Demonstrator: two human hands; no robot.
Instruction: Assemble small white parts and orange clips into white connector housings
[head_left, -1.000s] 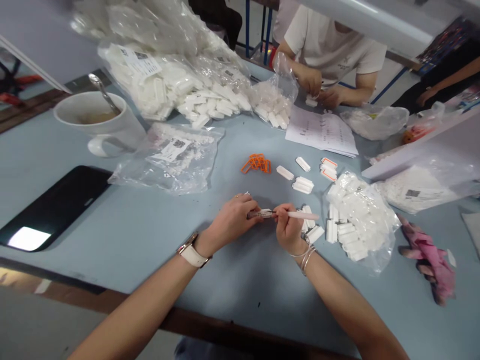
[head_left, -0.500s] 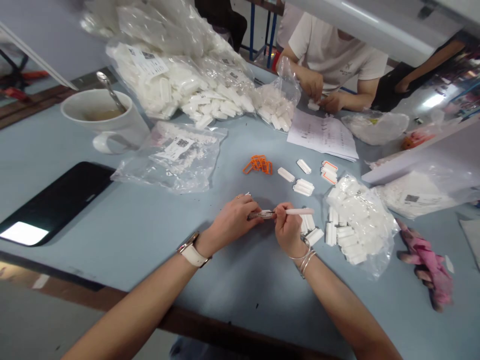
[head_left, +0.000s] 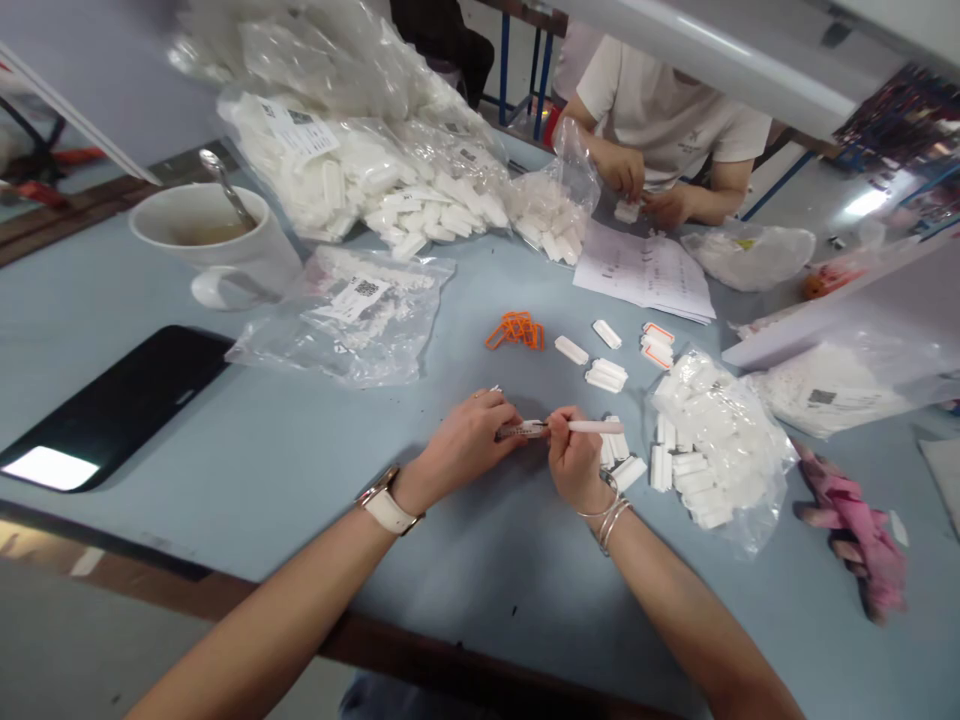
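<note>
My left hand [head_left: 469, 440] is closed around a small white plastic piece [head_left: 525, 429] held just above the light blue table [head_left: 300, 450]. My right hand [head_left: 574, 460] grips a thin pink pen-like tool [head_left: 596, 427] whose tip meets that piece. Loose white plastic pieces [head_left: 621, 455] lie just right of my right hand. A small heap of orange rings [head_left: 516, 329] sits beyond my hands. An open clear bag of white pieces [head_left: 716, 445] lies to the right.
A white cup with a spoon [head_left: 214, 240] and a black tablet [head_left: 105, 405] are at the left. Large bags of white parts [head_left: 360, 180] fill the far side. Another person [head_left: 660, 110] works across the table beside printed sheets [head_left: 645, 270]. Pink gloves [head_left: 855, 525] lie at right.
My hands have hardly moved; the tool stays against the piece. The view has shifted slightly.
</note>
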